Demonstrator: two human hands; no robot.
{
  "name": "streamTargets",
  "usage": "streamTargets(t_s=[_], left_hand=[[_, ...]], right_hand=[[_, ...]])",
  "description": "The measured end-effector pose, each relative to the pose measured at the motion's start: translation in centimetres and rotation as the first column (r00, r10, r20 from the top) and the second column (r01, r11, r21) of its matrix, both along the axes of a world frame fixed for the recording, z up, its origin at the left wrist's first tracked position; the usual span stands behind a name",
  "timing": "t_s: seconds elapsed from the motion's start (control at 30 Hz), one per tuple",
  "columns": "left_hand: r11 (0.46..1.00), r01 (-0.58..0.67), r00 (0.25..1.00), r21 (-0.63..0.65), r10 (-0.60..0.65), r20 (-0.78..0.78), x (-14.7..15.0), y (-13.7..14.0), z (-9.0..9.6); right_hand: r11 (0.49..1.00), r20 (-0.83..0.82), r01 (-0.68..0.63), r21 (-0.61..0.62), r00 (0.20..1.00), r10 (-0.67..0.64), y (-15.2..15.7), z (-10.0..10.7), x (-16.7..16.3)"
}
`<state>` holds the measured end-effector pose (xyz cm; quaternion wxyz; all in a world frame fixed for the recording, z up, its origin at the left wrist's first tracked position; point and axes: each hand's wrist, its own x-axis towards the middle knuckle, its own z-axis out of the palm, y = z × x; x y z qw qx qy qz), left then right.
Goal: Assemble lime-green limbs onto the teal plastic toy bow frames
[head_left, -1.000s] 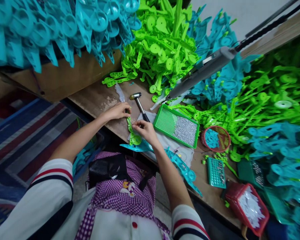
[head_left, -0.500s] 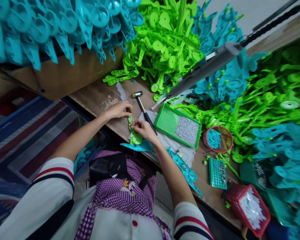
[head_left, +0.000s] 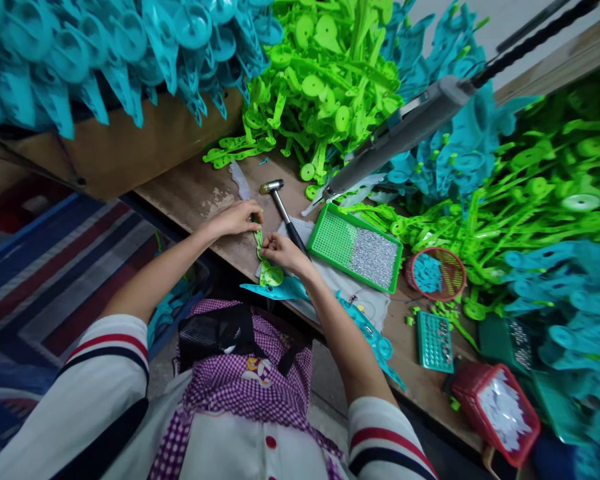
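My left hand (head_left: 240,218) is closed on the upper end of a narrow green plastic part (head_left: 269,274) with a round disc at its lower end. Fingers of my right hand (head_left: 283,252) are pinched together at the middle of this part; whether they hold a small piece there is hidden. Just below the disc lies a long blue plastic part (head_left: 280,289), partly behind my right forearm. A hammer (head_left: 286,217) with a black handle rests beyond my right hand. Beside it stands a green perforated tray (head_left: 333,235) holding many small silvery pieces.
Piles of green parts (head_left: 325,93) and blue parts (head_left: 180,40) line the back. A grey power screwdriver (head_left: 405,133) hangs over the table. To the right stand a red basket (head_left: 454,275), a teal tray (head_left: 433,341) and a red container (head_left: 473,393).
The view has shifted slightly. My hands keep nearly the same places on the green part, with only small finger movement.
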<state>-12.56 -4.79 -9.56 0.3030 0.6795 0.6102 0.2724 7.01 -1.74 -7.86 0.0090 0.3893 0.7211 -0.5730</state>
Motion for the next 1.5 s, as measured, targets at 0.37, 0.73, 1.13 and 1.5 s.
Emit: streamTargets(t_s=[0.37, 0.73, 1.13, 1.5], left_hand=[[1.000, -0.003, 0.999, -0.005, 0.003, -0.036, -0.1, 0.0, 0.4], [1.000, 0.001, 0.997, -0.030, -0.003, -0.078, 0.1, 0.0, 0.9], [0.999, 0.012, 0.988, -0.044, -0.019, -0.153, 0.1, 0.2, 0.9], [0.999, 0.021, 0.989, -0.045, -0.027, -0.143, 0.0, -0.1, 1.0]], right_hand=[[0.899, 0.193, -0.051, 0.436, 0.980, -0.038, -2.7, 2.1, 2.0], [0.788, 0.481, -0.315, 0.528, 0.876, 0.028, -8.4, 4.2, 3.2], [0.617, 0.615, -0.573, 0.540, 0.769, 0.176, -6.7, 4.4, 5.1], [0.564, 0.660, -0.633, 0.531, 0.726, 0.194, -7.2, 3.4, 7.4]])
